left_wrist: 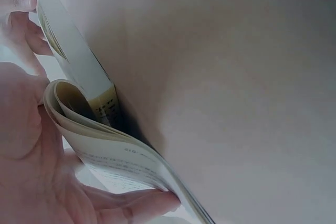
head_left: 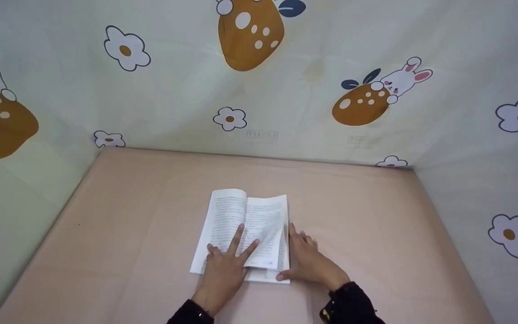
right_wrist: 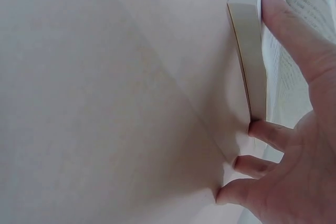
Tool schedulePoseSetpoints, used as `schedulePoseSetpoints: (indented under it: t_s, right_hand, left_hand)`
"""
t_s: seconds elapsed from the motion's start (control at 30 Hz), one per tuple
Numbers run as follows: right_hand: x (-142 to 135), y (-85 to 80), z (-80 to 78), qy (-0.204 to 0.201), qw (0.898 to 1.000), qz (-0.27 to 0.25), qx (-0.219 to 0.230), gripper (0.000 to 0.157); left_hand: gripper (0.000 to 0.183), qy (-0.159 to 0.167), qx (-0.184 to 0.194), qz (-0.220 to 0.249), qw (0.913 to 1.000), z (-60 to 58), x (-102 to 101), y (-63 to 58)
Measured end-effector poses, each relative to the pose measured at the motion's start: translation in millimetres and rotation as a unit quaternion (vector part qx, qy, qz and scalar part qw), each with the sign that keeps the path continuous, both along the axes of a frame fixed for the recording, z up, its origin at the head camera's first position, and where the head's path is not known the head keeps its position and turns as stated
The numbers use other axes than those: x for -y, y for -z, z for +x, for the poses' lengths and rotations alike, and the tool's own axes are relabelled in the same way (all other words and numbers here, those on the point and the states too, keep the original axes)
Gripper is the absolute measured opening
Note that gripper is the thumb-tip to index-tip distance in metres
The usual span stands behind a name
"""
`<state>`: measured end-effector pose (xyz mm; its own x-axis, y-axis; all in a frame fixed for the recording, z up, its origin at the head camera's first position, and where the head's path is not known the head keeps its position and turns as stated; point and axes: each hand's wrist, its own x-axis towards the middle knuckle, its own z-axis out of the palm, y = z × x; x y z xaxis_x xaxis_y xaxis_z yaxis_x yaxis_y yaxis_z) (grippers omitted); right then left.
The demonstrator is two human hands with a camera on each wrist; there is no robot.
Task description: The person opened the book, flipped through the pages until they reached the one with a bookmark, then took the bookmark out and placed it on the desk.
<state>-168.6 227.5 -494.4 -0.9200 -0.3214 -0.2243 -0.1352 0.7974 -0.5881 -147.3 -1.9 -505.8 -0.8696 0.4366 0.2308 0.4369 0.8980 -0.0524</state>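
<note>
A paperback book (head_left: 263, 225) lies open on the table, its left pages curving up at the spine and a few right-hand leaves lifted off the block. Spread across the lower pages, my left hand (head_left: 225, 265) presses them with extended fingers. In the left wrist view, the folded pages (left_wrist: 105, 145) bulge beside the palm. My right hand (head_left: 313, 263) is at the book's right side, thumb on the lower right corner of the page. The right wrist view shows one fingertip touching the book's side edge (right_wrist: 252, 61), with the other fingertips (right_wrist: 228, 192) resting on the table.
A pinkish-beige cover (head_left: 119, 216) spreads over the table. Behind it and along both sides hangs a pale cloth (head_left: 173, 99) printed with rabbits, flowers and brown spotted fruit. Dark sleeves (head_left: 353, 306) cover both wrists.
</note>
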Motion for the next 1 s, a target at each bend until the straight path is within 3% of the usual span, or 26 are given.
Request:
schedulePoseSetpoints:
  t_s: [0.1,0.2,0.37,0.5,0.7,0.8,1.0]
  right_hand:
    - [-0.8,-0.6,-0.4,-0.008,1.0,0.002,0.001,0.126]
    - [-2.2,-0.7,0.0,-0.023,1.0,0.008,-0.002,0.118]
    - [-2.8,-1.8,-0.3,-0.043,0.999,0.018,0.001,0.109]
    - [-2.6,-1.7,-0.8,-0.044,0.999,0.019,0.009,0.108]
    - [-2.3,-0.9,-0.5,-0.039,0.999,0.011,0.011,0.109]
    - [-2.3,-0.7,-0.4,-0.029,0.999,0.01,0.02,0.112]
    - [-2.7,0.3,-1.1,-0.02,0.999,0.006,0.028,0.116]
  left_hand:
    - [0.051,-0.001,0.024,0.024,0.9994,0.5,1.3,-2.1]
    - [0.049,-0.011,0.074,0.045,0.9962,1.4,2.8,-5.3]
    - [0.048,-0.05,0.123,0.085,0.9874,1.9,7.6,-8.5]
    - [0.05,-0.071,0.126,0.113,0.9831,0.5,13.6,-10.7]
    - [0.048,-0.079,0.096,0.092,0.9879,0.0,24.6,-15.3]
    - [0.047,-0.089,0.088,0.108,0.9861,0.9,27.9,-15.9]
    - [0.044,-0.111,0.122,0.075,0.9835,-2.9,34.4,-16.3]
